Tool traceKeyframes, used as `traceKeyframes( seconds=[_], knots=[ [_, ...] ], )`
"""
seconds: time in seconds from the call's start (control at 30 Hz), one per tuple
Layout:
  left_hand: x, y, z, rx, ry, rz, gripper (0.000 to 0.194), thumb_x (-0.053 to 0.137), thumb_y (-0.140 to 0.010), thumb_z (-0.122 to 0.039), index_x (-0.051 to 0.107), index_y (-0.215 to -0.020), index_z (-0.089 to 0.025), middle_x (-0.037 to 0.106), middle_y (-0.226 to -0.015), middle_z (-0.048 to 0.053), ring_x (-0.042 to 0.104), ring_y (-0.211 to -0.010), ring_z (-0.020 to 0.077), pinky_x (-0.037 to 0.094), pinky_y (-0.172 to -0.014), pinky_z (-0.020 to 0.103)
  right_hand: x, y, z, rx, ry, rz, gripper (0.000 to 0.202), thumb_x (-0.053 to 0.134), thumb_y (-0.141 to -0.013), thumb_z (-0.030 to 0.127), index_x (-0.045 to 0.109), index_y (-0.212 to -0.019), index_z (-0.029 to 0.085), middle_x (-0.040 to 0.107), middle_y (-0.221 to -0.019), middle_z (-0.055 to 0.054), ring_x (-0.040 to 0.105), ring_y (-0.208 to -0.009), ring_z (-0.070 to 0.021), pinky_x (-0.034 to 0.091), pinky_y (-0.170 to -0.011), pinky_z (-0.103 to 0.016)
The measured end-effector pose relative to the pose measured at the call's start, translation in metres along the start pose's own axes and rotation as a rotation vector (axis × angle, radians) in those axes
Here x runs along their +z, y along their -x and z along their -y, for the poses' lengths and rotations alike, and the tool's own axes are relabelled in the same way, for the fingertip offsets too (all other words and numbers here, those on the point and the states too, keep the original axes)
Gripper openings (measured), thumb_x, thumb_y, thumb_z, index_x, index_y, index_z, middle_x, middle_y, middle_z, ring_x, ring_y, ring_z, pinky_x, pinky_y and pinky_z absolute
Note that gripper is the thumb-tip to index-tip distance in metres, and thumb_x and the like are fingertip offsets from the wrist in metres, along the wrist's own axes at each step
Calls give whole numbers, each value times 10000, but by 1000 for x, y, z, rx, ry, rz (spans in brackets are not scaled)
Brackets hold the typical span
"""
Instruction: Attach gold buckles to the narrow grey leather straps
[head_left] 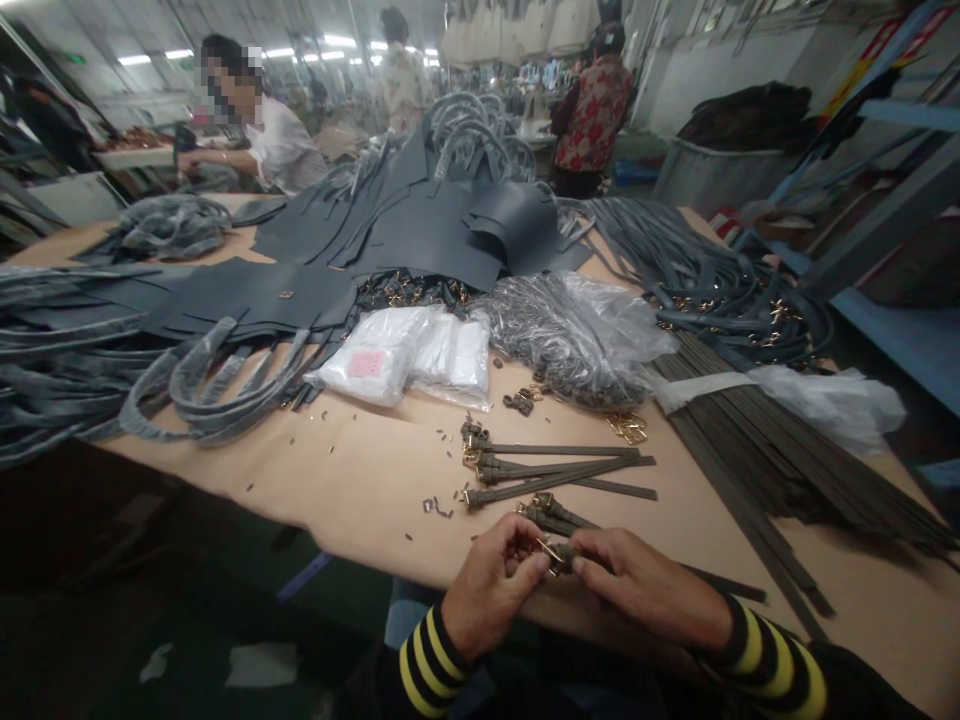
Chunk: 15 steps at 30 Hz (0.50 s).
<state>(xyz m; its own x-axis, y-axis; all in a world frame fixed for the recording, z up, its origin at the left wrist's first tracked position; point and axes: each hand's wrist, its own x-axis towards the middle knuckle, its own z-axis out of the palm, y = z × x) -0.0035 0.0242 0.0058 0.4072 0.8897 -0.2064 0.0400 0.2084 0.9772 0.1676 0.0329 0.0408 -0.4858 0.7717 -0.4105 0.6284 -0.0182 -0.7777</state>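
Note:
Close to the table's front edge, my left hand (495, 580) pinches a thin gold buckle (552, 549) between thumb and fingers. My right hand (645, 580) is closed on the bunched olive strap end (564, 562) at that buckle; much of the strap is hidden by my fingers. Just beyond my hands lie several finished-looking olive straps (562, 470) with gold buckles and loops at their left ends. Another olive strap (555, 515) lies right behind my fingers. Loose gold buckles (628, 428) and small olive loops (519, 402) are scattered farther back.
A clear bag of olive loops (570, 335) and white packets (382, 350) lie mid-table. Long olive straps (765, 450) are bundled at right. Dark blue panels (420, 230) and wrapped handles (217, 390) pile up behind and left. Co-workers (277, 140) are in the background.

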Motion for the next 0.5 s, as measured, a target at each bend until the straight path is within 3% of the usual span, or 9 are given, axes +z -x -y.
traceKeyframes(
  seconds=[0.07, 0.23, 0.33, 0.5],
  knots=[
    [-1, 0, 0, 2, 11, 15, 169, 520, -735, -294, 495, -801, -140, 483, -674, -6, 469, -613, 101, 388, -579, 220, 1, -1, 1, 9, 1, 6, 192, 344, -749, 178, 448, -587, 173, 456, -503, 45, 435, -459, -97, 309, -446, -197],
    [0, 1, -3, -59, 58, -9, 164, 515, -735, -287, 476, -763, -131, 483, -603, -24, 466, -504, 71, 378, -515, 199, 7, -6, 1, -37, 110, -140, 215, 359, -727, 190, 448, -532, 171, 418, -494, 40, 440, -506, -115, 318, -474, -213],
    [2, 1, -3, -64, 29, -76, 161, 518, -727, -294, 473, -729, -140, 492, -597, -27, 472, -480, 68, 380, -491, 193, 11, -9, -2, -25, 93, -174, 216, 360, -744, 203, 502, -587, 161, 518, -544, 7, 502, -551, -136, 371, -516, -226],
    [-3, -6, 8, -122, 212, -61, 268, 509, -705, -398, 458, -709, -135, 581, -610, 6, 514, -416, 70, 379, -467, 199, 11, -12, -13, -64, 244, -191, 189, 366, -787, 224, 544, -755, 170, 607, -680, -35, 559, -639, -171, 420, -608, -279]
  ],
)
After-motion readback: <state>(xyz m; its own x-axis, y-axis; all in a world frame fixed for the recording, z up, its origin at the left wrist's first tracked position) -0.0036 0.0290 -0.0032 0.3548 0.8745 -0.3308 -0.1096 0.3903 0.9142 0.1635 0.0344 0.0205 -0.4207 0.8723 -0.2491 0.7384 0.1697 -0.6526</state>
